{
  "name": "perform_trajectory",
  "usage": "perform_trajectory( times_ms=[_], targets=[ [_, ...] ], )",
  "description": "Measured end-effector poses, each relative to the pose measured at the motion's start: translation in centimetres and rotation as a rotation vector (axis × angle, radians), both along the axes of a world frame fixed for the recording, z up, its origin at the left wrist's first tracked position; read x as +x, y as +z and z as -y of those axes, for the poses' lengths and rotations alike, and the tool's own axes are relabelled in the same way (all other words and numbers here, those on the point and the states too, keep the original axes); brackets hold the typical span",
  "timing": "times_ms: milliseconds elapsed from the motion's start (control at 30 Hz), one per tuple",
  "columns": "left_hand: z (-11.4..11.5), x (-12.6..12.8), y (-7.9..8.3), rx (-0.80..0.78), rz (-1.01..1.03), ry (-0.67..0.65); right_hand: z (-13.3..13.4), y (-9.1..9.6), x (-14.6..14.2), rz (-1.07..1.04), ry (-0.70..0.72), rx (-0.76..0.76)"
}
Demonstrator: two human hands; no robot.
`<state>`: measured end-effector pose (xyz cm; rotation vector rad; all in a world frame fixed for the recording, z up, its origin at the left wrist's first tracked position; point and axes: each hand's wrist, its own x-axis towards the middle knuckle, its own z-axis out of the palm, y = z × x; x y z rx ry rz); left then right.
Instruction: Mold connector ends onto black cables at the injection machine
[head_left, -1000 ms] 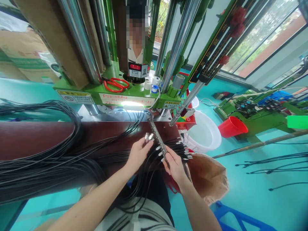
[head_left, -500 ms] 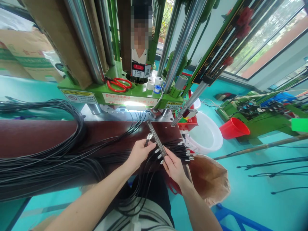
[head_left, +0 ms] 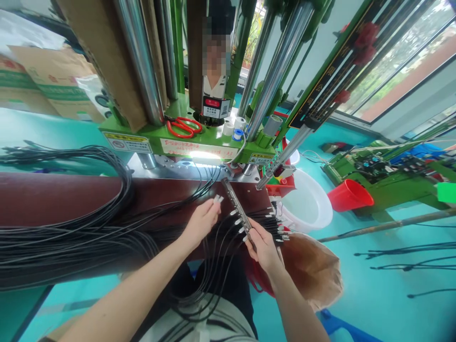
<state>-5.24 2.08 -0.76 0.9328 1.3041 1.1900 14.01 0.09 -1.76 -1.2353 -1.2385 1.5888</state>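
My right hand (head_left: 262, 244) grips the lower end of a narrow metal bar (head_left: 233, 199), which lies slanted with its far tip by the press base. Several silvery cable connectors (head_left: 238, 221) stick out along the bar's left side, and their black cables (head_left: 223, 249) droop toward my lap. To the left, apart from the bar, my left hand (head_left: 201, 222) is closed on cable connectors (head_left: 218, 199), their pale metal tips poking past the fingertips. How many it holds I cannot make out. Beside my right hand lies a bundle of black cables with connector ends (head_left: 280, 230).
The green press (head_left: 149, 145) stands ahead, with red-handled scissors (head_left: 184, 127) on its ledge. Black cable coils (head_left: 117, 199) cover the brown table's (head_left: 46, 199) left part. At right are a white tub (head_left: 322, 199), a red bucket (head_left: 351, 194) and a paper bag (head_left: 320, 275).
My left hand has drawn back from the bar, still holding connectors. More of the connectors along the bar now show. The view has shifted slightly.
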Motion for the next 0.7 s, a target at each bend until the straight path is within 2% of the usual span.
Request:
perform_trajectory(
  times_ms=[67,167,400,700],
  targets=[
    [0.0,0.1,-0.3,-0.022,-0.054,-0.088,0.0,0.0,0.0,0.022,0.029,0.011],
    [0.0,0.2,-0.5,-0.038,-0.097,-0.139,0.0,0.2,0.0,0.048,0.054,0.022],
    [0.1,0.0,-0.5,-0.032,-0.135,-0.137,0.0,0.5,0.1,0.078,0.076,0.002],
    [0.3,-0.6,-0.5,-0.024,-0.153,-0.170,0.0,-0.7,0.1,0.072,0.124,-0.017]
  ],
)
